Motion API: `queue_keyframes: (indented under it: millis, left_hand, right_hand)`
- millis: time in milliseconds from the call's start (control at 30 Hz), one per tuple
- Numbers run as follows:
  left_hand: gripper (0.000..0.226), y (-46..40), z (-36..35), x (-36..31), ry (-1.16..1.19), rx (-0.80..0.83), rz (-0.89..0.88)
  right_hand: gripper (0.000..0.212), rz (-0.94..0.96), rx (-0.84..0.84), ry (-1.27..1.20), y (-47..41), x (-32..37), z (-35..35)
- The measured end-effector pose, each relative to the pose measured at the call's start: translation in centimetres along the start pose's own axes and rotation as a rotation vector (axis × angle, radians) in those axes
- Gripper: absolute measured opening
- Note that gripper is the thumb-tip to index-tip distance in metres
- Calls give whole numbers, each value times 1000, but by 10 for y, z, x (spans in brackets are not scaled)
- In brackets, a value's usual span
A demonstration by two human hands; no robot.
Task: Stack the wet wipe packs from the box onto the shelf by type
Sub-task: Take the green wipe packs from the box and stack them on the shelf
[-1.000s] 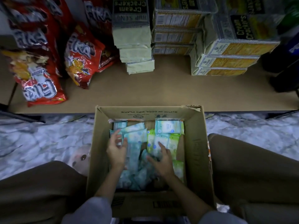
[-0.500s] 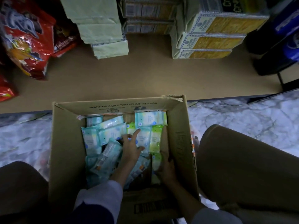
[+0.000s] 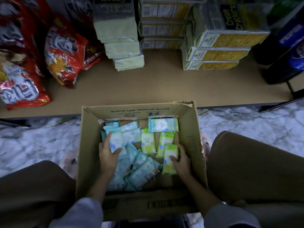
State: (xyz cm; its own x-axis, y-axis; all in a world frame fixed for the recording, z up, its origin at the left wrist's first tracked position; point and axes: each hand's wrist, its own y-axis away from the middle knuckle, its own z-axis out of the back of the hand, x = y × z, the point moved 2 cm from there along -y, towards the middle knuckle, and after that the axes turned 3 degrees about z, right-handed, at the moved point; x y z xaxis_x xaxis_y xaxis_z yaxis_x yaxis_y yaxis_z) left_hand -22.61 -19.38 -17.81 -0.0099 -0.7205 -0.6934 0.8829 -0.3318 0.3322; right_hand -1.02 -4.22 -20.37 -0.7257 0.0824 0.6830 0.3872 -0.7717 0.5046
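1. On the far left of the shelf (image 3: 148, 89), red snack bags (image 3: 64, 58) lean and lie; their print is blurred and partly cut by the frame edge.
2. The left hand (image 3: 107, 153) is inside the cardboard box (image 3: 194, 145), on its left side. Its fingers and thumb curl round a pale blue pack (image 3: 116, 143), which lies on top of a heap of blue packs (image 3: 139, 171). The pack's long axis runs away from the person, toward the shelf, so a straight lift and forward reach would carry it there.
3. At mid-shelf stand cracker boxes (image 3: 218, 50) and pale green cartons (image 3: 125, 48); the bare brown strip in front of them, just beyond the box's far wall, looks like the nearest landing place.
4. In the box's middle lie green packs (image 3: 148, 142), side by side, long axes also pointing to the shelf. A pale teal pack (image 3: 162, 125) lies crosswise against the far wall.
5. The right hand (image 3: 180, 159) is in the box's right side, with curled fingers gripping a green pack (image 3: 170, 157) from its right edge. Each hand is thus nearer its own colour: left for blue, right for green.
6. No wipe pack is on the shelf yet, so sorting seems barely begun.
7. Hard to make out: pack labels, how deep the blue heap goes, and whether either held pack is lifted clear or resting on its neighbours. The dark blue items (image 3: 294, 51) at far right are blurred and cropped.
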Motion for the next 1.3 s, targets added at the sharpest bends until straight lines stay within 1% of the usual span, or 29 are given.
queue_keyframes:
  millis: [67,100,200,267,300,333,400,433,500,533,633,667,700,867,1033,1100,1200,1300]
  left_hand:
    - [67,5,8,-1,-43,-89,35]
    - [66,9,7,-4,-104,-127,9]
    - [58,19,-11,-16,-322,-190,-183]
    - [50,19,-31,-26,-328,-147,-306]
    - [45,17,-43,-29,-285,-58,-336]
    - [41,13,-56,-29,-224,78,-319]
    - [42,7,-80,-29,-177,380,-167]
    - [47,4,-90,-28,-197,483,-68]
    - [56,-4,-108,-23,-232,545,47]
    - [59,-7,-115,-22,-232,546,77]
    - [63,-10,-125,-27,-193,502,118]
    - [62,-10,-127,-27,-175,483,120]
    - [62,-9,-128,-27,-167,474,120]
    - [62,0,-131,-28,-129,438,112]
    - [59,6,-102,-41,-30,416,132]
    - [58,7,-77,-46,-35,414,106]
    - [56,7,-37,-57,47,378,29]
    - [65,8,0,-82,162,333,-51]
  right_hand:
    - [60,-7,-26,-47,-6,9,2]
    - [60,-3,-37,-76,-8,13,2]
    - [59,42,-40,-126,-17,20,1]
    - [59,40,-35,-150,-23,21,0]
    - [59,36,-36,-165,-26,21,-1]
    - [59,36,-40,-176,-29,21,-1]
    - [58,57,-46,-194,-34,17,-2]
    - [57,67,-49,-202,-35,15,-3]
    - [57,71,-63,-207,-37,13,-2]
    - [61,79,-74,-203,-37,13,-2]
    - [80,81,-77,-210,-36,9,-4]
    - [82,74,-75,-211,-35,7,-5]
    - [81,68,-75,-211,-35,5,-5]
    - [59,48,-47,-207,-36,3,-5]
    - [59,68,-31,-207,-30,20,3]
    - [59,112,-13,-231,-23,38,10]
    - [56,222,-40,-219,-11,73,28]
    - [51,320,-92,-219,5,116,50]
